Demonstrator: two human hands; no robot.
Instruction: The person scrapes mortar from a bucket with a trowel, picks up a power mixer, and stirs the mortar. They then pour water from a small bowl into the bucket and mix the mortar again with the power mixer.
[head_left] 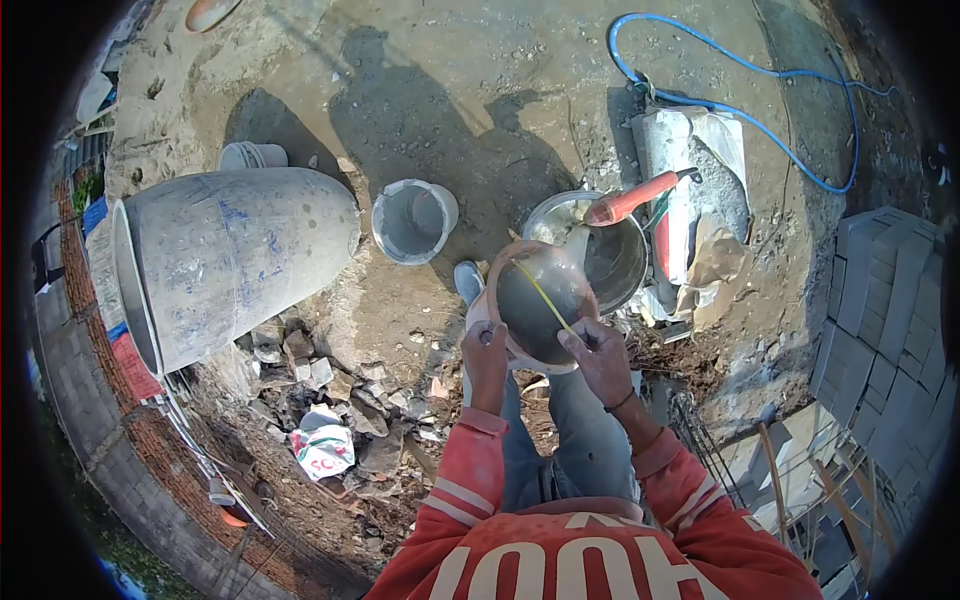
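Observation:
A round vessel with a dusty reddish rim [507, 262] and a grey inside is in front of my legs. My left hand [487, 365] is closed at its near left edge, thumb uppermost. A thin yellow strip [540, 293], like a measuring tape, runs slantwise across the vessel's mouth. Its near end is pinched between thumb and finger of my right hand [598, 360], over the near right rim. Just beyond is a grey-coated tub [628, 292]. Above that tub's far edge lies a red power tool [630, 198] with a black end.
A grey bucket [441, 208] stands ahead, left of centre. Left of it lies a large grey barrel-shaped container [250, 250]. Rubble [370, 410] covers the ground at lower left. An opened powder bag [670, 150] and blue hose [740, 112] are at right; stacked grey blocks [880, 300] lie farther right.

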